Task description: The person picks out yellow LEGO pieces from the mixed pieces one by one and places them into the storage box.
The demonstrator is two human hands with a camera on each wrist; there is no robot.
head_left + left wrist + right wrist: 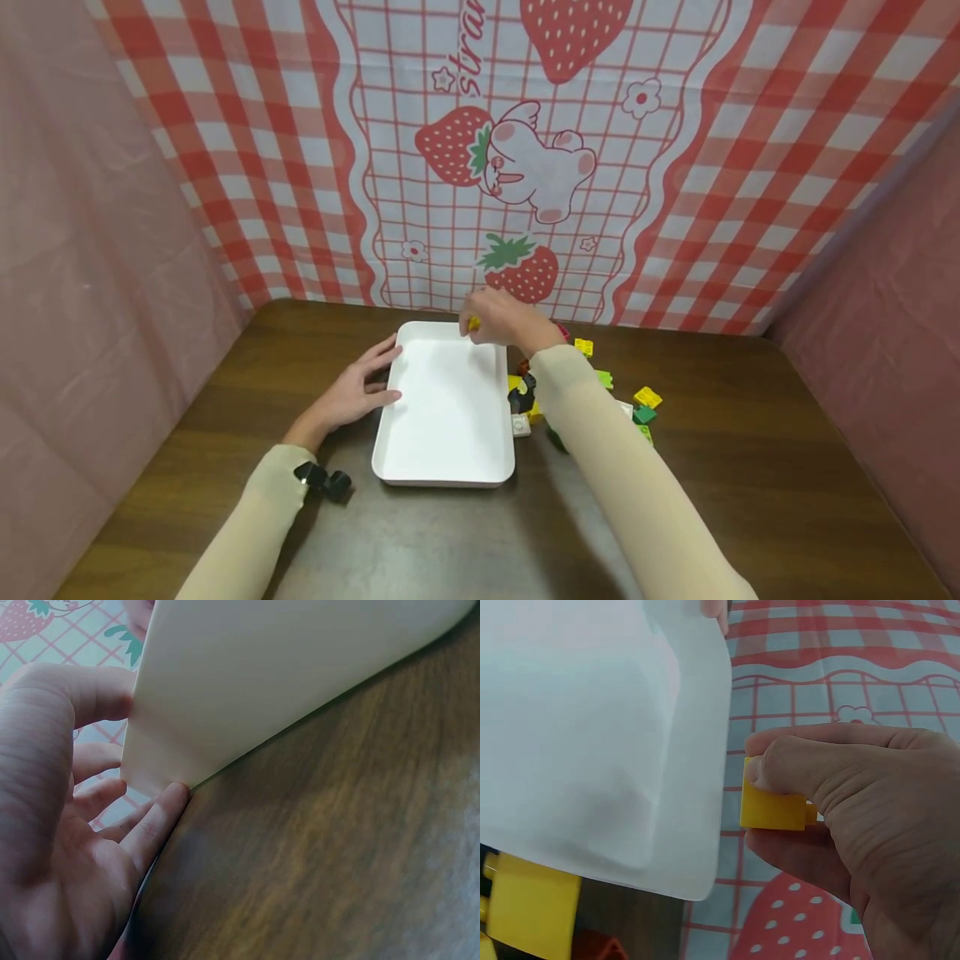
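While the left hand [352,396] rests spread against the long left side of a white tray [442,417], the right hand [498,318] pinches a yellow block [774,806] near the tray's far right corner. Right grip: thumb and fingers clamped on the block. Left grip: fingers apart, tips touching the rim and outer wall, not closed round anything.

Materials: tray smooth, semi-glossy, shallow, rectangular with rounded corners. Block hard and glossy, flat-faced, square-edged, a stud projecting toward the palm. Table [735,483] brown, streaked wood grain, pale sheen at the near side. Patterned cloth [285,192] behind it, red-and-white check with printed strawberries; pink drapes [97,208] at both sides, softly creased. Sleeves [600,450] cream, matte.

View differences: the head view gives the loose blocks [647,397] right of the tray, in yellow, green, white, black and red, partly covered by the right forearm; the held block is a small yellow patch there. The right wrist view resolves its face and stud, with a visible gap between block and tray rim; its height above the table cannot be told. Only the left wrist view shows the tray's left outer wall meeting the wood, a fingertip at that lower edge.
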